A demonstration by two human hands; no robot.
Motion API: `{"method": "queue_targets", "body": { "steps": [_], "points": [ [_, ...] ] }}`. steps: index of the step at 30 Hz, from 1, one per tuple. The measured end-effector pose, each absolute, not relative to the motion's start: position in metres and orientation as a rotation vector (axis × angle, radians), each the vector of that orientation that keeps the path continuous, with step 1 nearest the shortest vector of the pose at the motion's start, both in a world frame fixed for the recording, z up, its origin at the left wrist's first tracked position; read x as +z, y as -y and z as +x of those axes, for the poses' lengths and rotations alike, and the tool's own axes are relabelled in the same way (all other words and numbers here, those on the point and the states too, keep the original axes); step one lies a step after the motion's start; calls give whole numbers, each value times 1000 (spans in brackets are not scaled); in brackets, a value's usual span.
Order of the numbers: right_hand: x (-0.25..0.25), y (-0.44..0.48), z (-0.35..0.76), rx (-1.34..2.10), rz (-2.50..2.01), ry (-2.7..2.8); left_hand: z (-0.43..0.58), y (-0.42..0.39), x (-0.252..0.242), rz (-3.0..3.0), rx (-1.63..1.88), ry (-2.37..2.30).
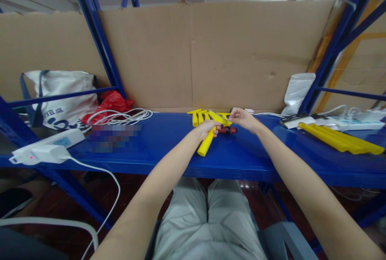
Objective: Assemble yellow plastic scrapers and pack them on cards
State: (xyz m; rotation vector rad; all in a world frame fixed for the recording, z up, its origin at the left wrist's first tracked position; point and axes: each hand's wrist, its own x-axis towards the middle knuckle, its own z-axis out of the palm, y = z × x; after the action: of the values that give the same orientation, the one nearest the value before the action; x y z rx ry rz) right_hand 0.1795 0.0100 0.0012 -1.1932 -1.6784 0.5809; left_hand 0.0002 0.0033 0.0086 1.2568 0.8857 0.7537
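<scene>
My left hand (208,130) is wrapped round a yellow tube-shaped handle (206,144), whose thick lower end slants down toward the shelf's front. Just to the right, my right hand (243,119) has its fingers pinched together near the far end of the yellow piece; anything between them is too small to name. Between the two hands lies a dark red and black tool handle (229,130) on the blue surface. Behind my left hand, several yellow T-shaped pieces (196,118) lie side by side close to the cardboard.
Several long yellow tubes (340,137) lie at right, beside a white power strip (356,124). Left are a power strip (64,138), coiled white cable (129,116), a red plastic bag (113,103) and a cloth bag (68,97). A cardboard wall (189,55) closes the back.
</scene>
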Motion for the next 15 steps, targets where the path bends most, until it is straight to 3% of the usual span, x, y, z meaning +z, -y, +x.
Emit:
{"method": "queue_targets", "body": {
  "steps": [15],
  "points": [
    [4, 1, 163, 709, -1298, 1559, 0, 4, 11, 1314, 708, -867]
  ]
}}
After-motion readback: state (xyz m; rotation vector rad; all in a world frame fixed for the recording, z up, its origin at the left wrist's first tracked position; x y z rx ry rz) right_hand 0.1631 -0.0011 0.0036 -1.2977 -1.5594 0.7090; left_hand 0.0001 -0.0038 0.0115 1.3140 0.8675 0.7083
